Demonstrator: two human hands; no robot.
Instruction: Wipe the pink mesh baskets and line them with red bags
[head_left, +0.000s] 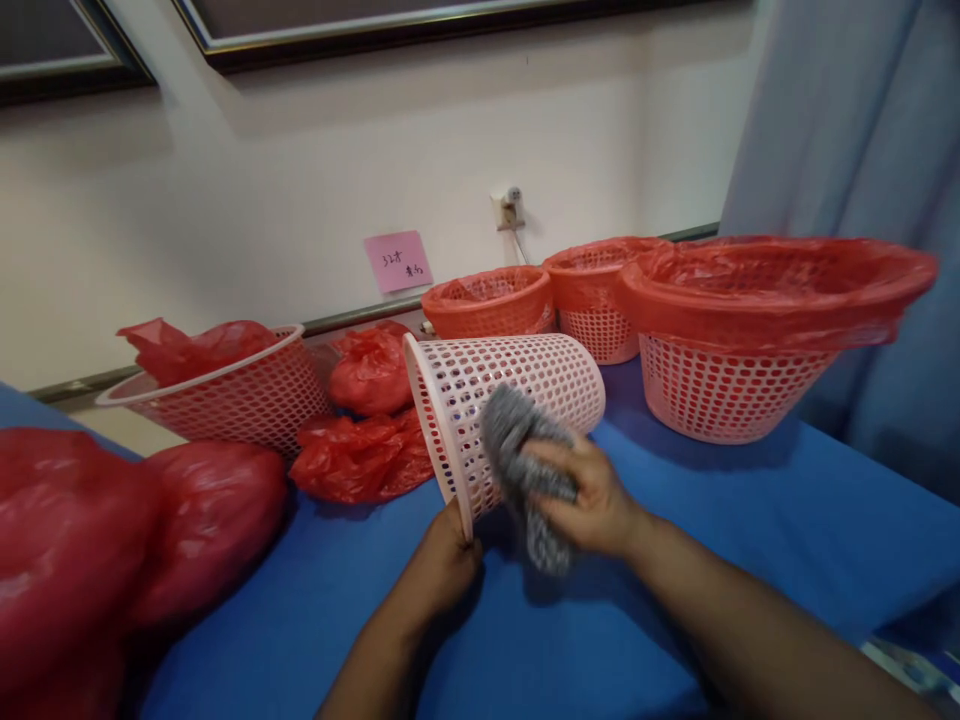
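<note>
A pale pink plastic basket [547,365] with a perforated wall lies tipped on its side, its mouth facing left. My left hand [448,555] grips the lower edge of its rim, some fingers hidden behind the plastic. Bunched in my right hand [589,495] is a grey cloth [517,440], pressed against the basket's outer wall. The cloth's hanging end is smeared by motion.
Baskets lined with red bags stand at the back [487,318] and right [739,390]. Another basket [247,400] holding a red bag leans at left. Filled red bags [217,510] and crumpled ones [367,460] lie left on the blue-covered table [337,600]. A socket [508,212] is on the wall.
</note>
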